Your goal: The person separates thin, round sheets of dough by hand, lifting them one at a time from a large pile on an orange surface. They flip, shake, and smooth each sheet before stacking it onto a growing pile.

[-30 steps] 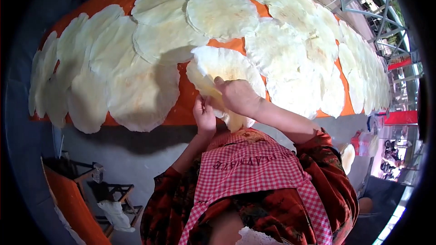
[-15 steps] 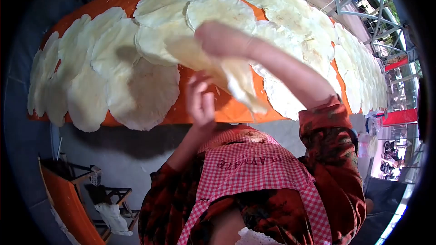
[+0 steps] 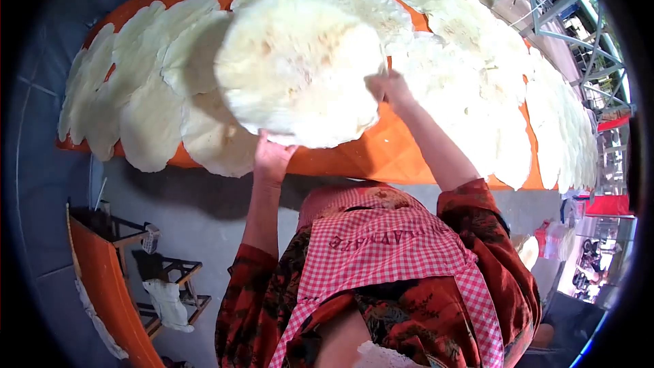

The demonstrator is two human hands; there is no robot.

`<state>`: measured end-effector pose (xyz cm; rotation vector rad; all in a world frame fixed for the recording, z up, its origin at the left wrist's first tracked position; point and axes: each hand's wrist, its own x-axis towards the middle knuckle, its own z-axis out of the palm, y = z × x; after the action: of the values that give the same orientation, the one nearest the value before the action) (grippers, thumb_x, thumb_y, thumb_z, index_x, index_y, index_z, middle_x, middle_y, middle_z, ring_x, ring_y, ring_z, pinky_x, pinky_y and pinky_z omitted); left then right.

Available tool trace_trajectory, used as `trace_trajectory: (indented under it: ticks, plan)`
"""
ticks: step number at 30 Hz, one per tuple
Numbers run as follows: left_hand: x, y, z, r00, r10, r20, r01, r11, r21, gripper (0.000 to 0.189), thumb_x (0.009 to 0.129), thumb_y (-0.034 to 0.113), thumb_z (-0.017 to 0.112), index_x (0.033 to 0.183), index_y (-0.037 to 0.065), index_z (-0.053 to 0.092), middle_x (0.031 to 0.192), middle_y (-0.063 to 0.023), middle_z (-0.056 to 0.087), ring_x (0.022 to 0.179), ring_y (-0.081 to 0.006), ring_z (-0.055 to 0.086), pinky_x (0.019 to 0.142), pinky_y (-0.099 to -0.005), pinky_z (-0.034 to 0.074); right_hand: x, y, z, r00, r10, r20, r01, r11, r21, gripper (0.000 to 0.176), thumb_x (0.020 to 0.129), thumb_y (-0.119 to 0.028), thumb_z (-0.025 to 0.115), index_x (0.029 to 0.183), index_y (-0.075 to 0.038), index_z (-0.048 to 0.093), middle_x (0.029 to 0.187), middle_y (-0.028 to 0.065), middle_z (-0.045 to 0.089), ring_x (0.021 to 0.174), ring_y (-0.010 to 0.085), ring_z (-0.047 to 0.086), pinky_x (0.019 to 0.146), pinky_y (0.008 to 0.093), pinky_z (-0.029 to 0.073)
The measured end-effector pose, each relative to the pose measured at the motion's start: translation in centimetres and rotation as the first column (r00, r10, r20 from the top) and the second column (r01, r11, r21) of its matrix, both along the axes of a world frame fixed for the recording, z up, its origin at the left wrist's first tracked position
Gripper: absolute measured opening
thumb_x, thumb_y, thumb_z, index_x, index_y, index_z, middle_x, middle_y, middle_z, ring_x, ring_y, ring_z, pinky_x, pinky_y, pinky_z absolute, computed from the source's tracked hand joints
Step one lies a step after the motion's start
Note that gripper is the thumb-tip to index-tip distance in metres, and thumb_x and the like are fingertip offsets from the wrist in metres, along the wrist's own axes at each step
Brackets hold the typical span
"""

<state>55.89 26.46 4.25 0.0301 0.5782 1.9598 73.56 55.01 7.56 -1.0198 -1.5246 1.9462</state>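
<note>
A large round pale flatbread (image 3: 300,71) is held up above the orange-covered table (image 3: 381,157), its face spread flat toward the camera. My left hand (image 3: 274,155) grips its lower edge, with the fingers partly hidden behind it. At its right edge, my right hand (image 3: 391,88) pinches the rim, slightly blurred. Below and behind it, more thin flatbreads lie overlapping on the orange cover, with one sheet (image 3: 216,135) to the lower left and another (image 3: 453,109) to the right.
Overlapping rows of flatbreads (image 3: 151,119) run along the left of the table, and more (image 3: 558,123) along the right. Wooden stools (image 3: 178,279) and an orange-topped piece of furniture (image 3: 109,286) stand on the floor at lower left. Metal framing (image 3: 565,10) rises at upper right.
The flatbread, earlier folded and blurred between my hands, is now opened out flat and raised. My right hand has moved right and down; my left hand has moved slightly left to its lower edge.
</note>
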Motion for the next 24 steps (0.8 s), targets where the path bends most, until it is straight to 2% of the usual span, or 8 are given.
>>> trace_trajectory:
  ticks: [2, 4, 7, 10, 14, 18, 21, 24]
  plan:
    - [-0.1, 0.1, -3.5, 0.997, -0.058, 0.046, 0.065, 0.985, -0.161, 0.041, 0.093, 0.026, 0.038, 0.129, 0.008, 0.039, 0.124, -0.0113, 0.052, 0.115, -0.0287, 0.050, 0.095, -0.0518, 0.039, 1.4, 0.3, -6.6, 0.995, -0.044, 0.085, 0.063, 0.970, -0.235, 0.023, 0.074, -0.005, 0.063, 0.095, 0.001, 0.060, 0.080, 0.0050, 0.060, 0.060, 0.0160, 0.056, 0.052, 0.0261, 0.046]
    - [-0.4, -0.4, -10.3, 0.999, 0.006, 0.031, 0.008, 0.899, -0.437, 0.031, 0.092, 0.022, 0.044, 0.119, 0.009, 0.046, 0.108, -0.0073, 0.060, 0.098, -0.0221, 0.060, 0.080, -0.0454, 0.050, 2.2, 1.7, -13.4, 0.922, -0.057, 0.382, 0.032, 0.997, 0.071, 0.034, 0.073, -0.007, 0.065, 0.105, 0.000, 0.056, 0.086, 0.0082, 0.061, 0.068, 0.0178, 0.060, 0.057, 0.0301, 0.049]
    - [0.3, 0.3, -8.6, 0.989, 0.005, -0.147, -0.084, 0.837, -0.540, 0.026, 0.088, 0.012, 0.048, 0.113, 0.011, 0.049, 0.098, -0.0040, 0.061, 0.085, -0.0169, 0.062, 0.068, -0.0389, 0.054, 1.5, -1.1, -11.6, 0.795, -0.384, 0.470, 0.112, 0.854, 0.508, 0.048, 0.072, -0.009, 0.066, 0.117, -0.005, 0.048, 0.089, 0.0140, 0.063, 0.075, 0.0240, 0.063, 0.064, 0.0368, 0.051]
    - [0.7, 0.7, -8.1, 0.981, 0.024, -0.192, -0.124, 0.840, -0.528, 0.028, 0.085, 0.006, 0.051, 0.113, 0.011, 0.050, 0.099, -0.0046, 0.059, 0.081, -0.0169, 0.061, 0.067, -0.0398, 0.055, 1.1, -2.4, -8.9, 0.768, -0.476, 0.428, 0.100, 0.750, 0.654, 0.055, 0.072, -0.014, 0.068, 0.120, -0.009, 0.043, 0.089, 0.0182, 0.063, 0.082, 0.0310, 0.064, 0.070, 0.0414, 0.050]
    - [0.9, 0.8, -8.0, 0.975, 0.064, -0.213, -0.177, 0.804, -0.568, 0.030, 0.084, 0.006, 0.052, 0.113, 0.013, 0.050, 0.106, -0.0068, 0.056, 0.090, -0.0219, 0.059, 0.071, -0.0434, 0.054, 0.2, 0.2, -9.5, 0.688, -0.248, 0.682, -0.152, 0.870, 0.469, 0.051, 0.075, -0.025, 0.067, 0.117, -0.008, 0.044, 0.096, 0.0234, 0.063, 0.092, 0.0369, 0.061, 0.082, 0.0457, 0.046]
    - [1.2, 0.7, -7.3, 0.979, 0.068, -0.192, -0.171, 0.786, -0.594, 0.034, 0.082, 0.005, 0.053, 0.115, 0.012, 0.049, 0.110, -0.0110, 0.054, 0.097, -0.0275, 0.057, 0.074, -0.0456, 0.052, -0.9, -0.1, -9.9, 0.620, -0.441, 0.649, 0.115, 0.869, 0.481, 0.032, 0.075, -0.024, 0.064, 0.100, -0.008, 0.054, 0.100, 0.0191, 0.062, 0.097, 0.0352, 0.060, 0.085, 0.0439, 0.046]
    - [1.4, 0.9, -6.2, 0.976, 0.052, -0.211, -0.177, 0.751, -0.636, 0.041, 0.083, 0.005, 0.050, 0.122, 0.014, 0.046, 0.114, -0.0094, 0.052, 0.097, -0.0270, 0.056, 0.076, -0.0455, 0.052, 1.9, -0.2, -8.1, 0.731, -0.321, 0.602, -0.024, 0.870, 0.493, 0.037, 0.073, -0.023, 0.066, 0.103, -0.003, 0.055, 0.100, 0.0176, 0.062, 0.096, 0.0351, 0.059, 0.084, 0.0426, 0.046]
    - [1.0, 0.6, -7.1, 0.979, 0.057, -0.195, -0.169, 0.765, -0.622, 0.042, 0.083, 0.005, 0.050, 0.124, 0.014, 0.045, 0.116, -0.0092, 0.051, 0.098, -0.0263, 0.056, 0.078, -0.0443, 0.051, 9.0, 1.7, -5.5, 0.636, -0.620, 0.459, 0.212, 0.713, 0.668, 0.033, 0.073, -0.016, 0.064, 0.102, -0.004, 0.056, 0.101, 0.0181, 0.060, 0.098, 0.0345, 0.057, 0.086, 0.0409, 0.045]
